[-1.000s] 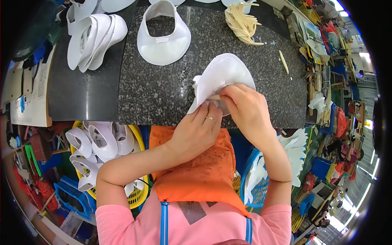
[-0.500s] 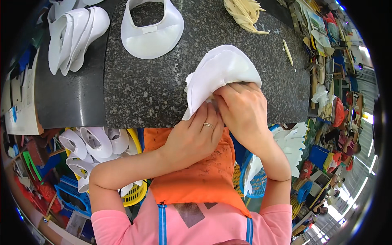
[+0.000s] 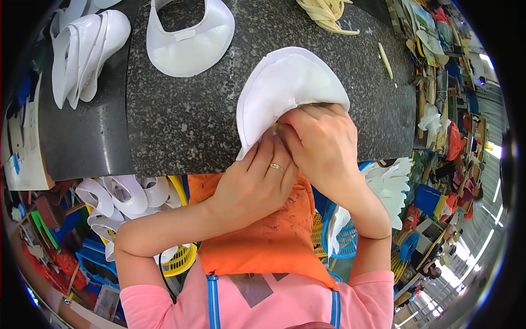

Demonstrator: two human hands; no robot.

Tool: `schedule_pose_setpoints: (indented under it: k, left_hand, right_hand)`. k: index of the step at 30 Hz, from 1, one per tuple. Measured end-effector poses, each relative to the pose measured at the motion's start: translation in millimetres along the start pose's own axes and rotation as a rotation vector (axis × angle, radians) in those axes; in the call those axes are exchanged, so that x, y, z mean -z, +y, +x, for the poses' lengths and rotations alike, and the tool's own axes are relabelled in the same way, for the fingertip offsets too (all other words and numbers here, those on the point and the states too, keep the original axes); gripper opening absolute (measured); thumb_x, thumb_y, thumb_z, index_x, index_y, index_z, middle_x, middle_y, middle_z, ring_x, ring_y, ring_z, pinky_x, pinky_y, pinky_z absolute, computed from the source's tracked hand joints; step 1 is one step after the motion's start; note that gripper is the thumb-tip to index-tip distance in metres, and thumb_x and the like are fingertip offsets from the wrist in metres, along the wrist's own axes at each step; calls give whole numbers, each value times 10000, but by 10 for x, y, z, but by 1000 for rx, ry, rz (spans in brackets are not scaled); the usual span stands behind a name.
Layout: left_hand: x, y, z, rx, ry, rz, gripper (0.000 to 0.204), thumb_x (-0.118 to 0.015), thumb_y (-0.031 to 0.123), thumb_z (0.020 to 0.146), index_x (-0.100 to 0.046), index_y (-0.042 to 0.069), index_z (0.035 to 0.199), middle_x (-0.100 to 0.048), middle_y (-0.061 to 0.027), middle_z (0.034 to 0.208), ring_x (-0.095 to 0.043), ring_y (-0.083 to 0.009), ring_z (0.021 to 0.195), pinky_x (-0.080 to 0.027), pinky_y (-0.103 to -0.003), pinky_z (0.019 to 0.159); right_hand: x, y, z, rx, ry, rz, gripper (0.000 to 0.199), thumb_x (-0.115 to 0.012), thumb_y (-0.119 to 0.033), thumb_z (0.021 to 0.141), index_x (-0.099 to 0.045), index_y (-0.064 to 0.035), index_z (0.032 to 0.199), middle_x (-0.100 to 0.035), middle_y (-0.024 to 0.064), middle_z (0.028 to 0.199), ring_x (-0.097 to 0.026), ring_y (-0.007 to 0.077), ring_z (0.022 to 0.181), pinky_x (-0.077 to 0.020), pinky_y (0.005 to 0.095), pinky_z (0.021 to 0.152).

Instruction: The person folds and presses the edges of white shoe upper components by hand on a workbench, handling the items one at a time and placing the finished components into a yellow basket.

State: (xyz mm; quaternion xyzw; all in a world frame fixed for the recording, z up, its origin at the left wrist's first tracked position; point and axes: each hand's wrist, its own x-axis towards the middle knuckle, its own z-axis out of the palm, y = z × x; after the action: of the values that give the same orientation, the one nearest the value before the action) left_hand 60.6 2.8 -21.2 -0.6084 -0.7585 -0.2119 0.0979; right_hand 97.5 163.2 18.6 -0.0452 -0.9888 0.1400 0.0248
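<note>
Both hands busy on white curved pc [image 3: 290,82], held just inside front edge of worktop [image 3: 181,126], R of its mid. Can't tell if it's resting on the stone or lifted clear.

L hand [image 3: 255,183] (ring on 1 finger): fingers bent, grasping pc's near-L end, wrist out past front edge. R hand [image 3: 323,134]: gripping pc's near rim, knuckles up, fingertips tucked out of sight. Thumb side of R hand right next to L fingertips; what's between them is too hidden to call.

Rest of worktop: 2nd white pc w/ big opening [image 3: 192,52] lies flat at far side, nr L edge of speckled slab. Bundle of cream strips [image 3: 326,13] at far R; loose strip [image 3: 385,60] alone nr R edge. Black panel [image 3: 82,137] butts slab's L edge, nested white pcs [image 3: 90,55] towards its far end.

Below front edge: yellow basket [image 3: 181,263] w/ white pcs on L, blue basket [image 3: 345,241] w/ flat white cutouts on R, orange apron [image 3: 257,247] btwn.
</note>
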Motion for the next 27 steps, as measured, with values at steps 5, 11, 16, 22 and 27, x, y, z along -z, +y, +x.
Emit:
schedule_pose_setpoints:
  k: [5,11,16,22,27]
  left_hand:
    - [-16,37,56,23,-44,64,309,-566,149,826,-608,-33,1073,-560,-211,1039,-618,-342,956,-507,-393,910]
    - [-66,134,23,63,-141,135,253,-576,164,803,-596,3,997,-549,-196,1031,-628,-369,1020,-508,-424,914]
    - [-71,141,61,97,-107,80,244,-585,151,796,-595,0,987,-537,-199,1011,-623,-385,997,-511,-413,914]
    - [-90,119,121,89,-32,93,239,-574,149,813,-598,8,1005,-569,-239,1116,-617,-356,1003,-508,-391,890]
    - [-45,127,162,-4,-133,255,247,-541,157,848,-589,-13,1021,-627,-277,1159,-617,-305,984,-470,-343,911]
  right_hand:
    - [52,12,-6,21,-18,-6,68,-660,-110,801,-699,-84,849,-683,88,803,-653,288,774,-482,390,746]
    - [119,39,-99,-81,-37,68,35,-631,-100,832,-642,-67,826,-656,111,780,-653,320,719,-513,411,665]
    - [36,59,-61,-53,-39,-96,52,-642,-105,843,-659,-69,877,-671,124,810,-647,346,719,-513,427,639]
    - [40,92,-20,-8,-26,-139,63,-647,-103,830,-642,-52,866,-667,134,820,-649,346,733,-512,444,638]
    - [353,148,-71,-96,-96,335,108,-607,-92,852,-632,-14,924,-656,163,835,-656,356,786,-538,431,691]
